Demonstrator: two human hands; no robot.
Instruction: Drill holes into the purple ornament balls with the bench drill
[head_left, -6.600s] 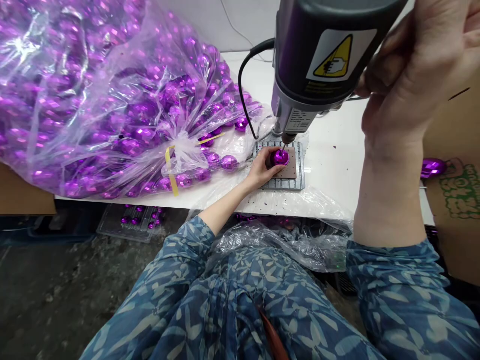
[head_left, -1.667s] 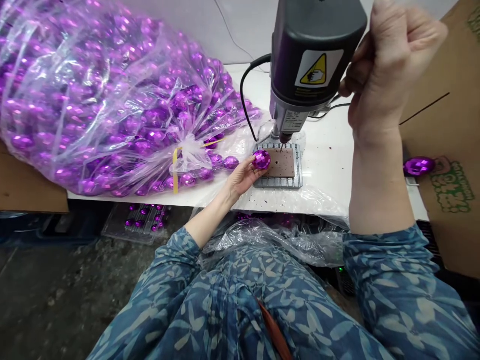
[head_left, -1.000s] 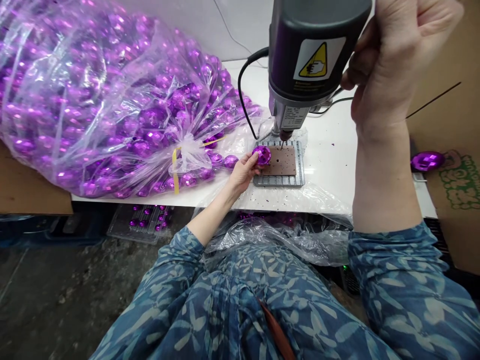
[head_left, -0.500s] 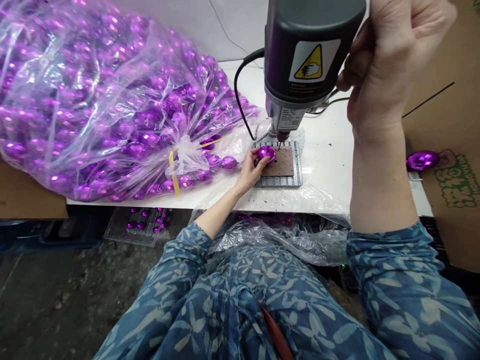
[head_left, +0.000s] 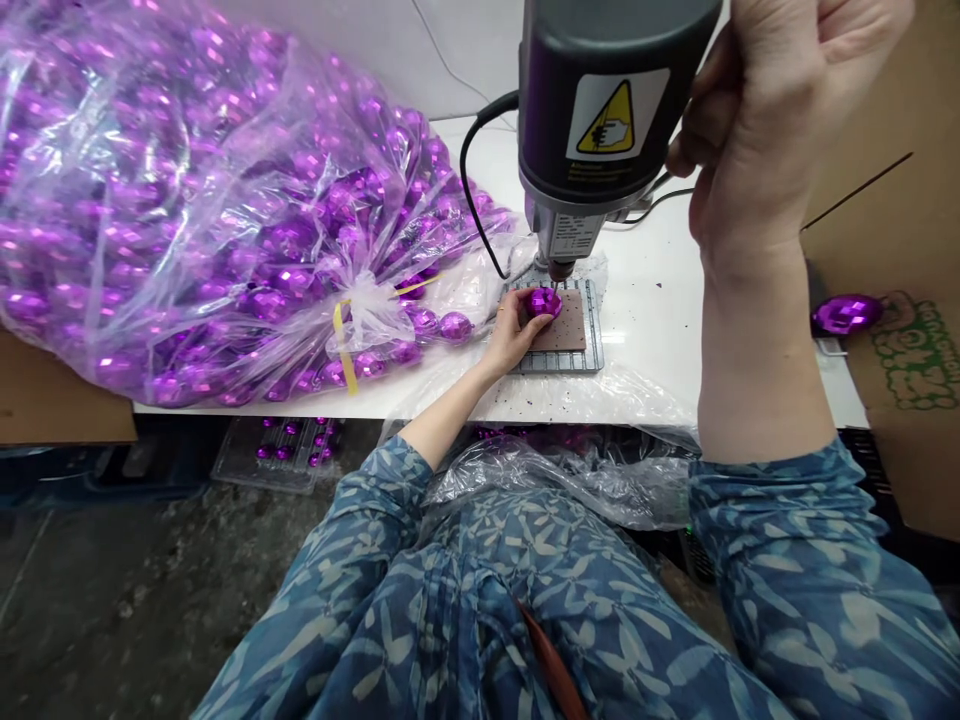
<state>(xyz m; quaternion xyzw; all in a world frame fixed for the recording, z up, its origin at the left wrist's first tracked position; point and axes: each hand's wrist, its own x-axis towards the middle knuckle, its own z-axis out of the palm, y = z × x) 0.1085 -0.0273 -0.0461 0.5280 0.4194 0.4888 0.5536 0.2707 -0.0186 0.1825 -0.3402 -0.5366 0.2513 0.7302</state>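
My left hand (head_left: 511, 332) pinches a shiny purple faceted bauble (head_left: 544, 302) between thumb and fingers. The bauble is over a brown board (head_left: 568, 326) on the slotted metal base (head_left: 598, 355) of a small bench drill press (head_left: 551, 110). The drill chuck (head_left: 561, 271) is right above the bauble, its thin bit pointing down at it; whether the bit touches cannot be made out. At the right side of the drill head, my right hand (head_left: 787, 120) is raised and closed on the drill press handle, which its fingers hide.
A big clear bag (head_left: 225, 200) of purple baubles, tied with yellow strip, fills the table's left side. Dark shavings dot the white table (head_left: 660, 330). A cardboard box (head_left: 900, 290) stands at right beside another purple bauble (head_left: 847, 314). Plastic film (head_left: 555, 475) hangs at the front edge.
My left hand has shifted the bauble slightly right, from beside the bit to under it. My right hand stays closed beside the drill head.
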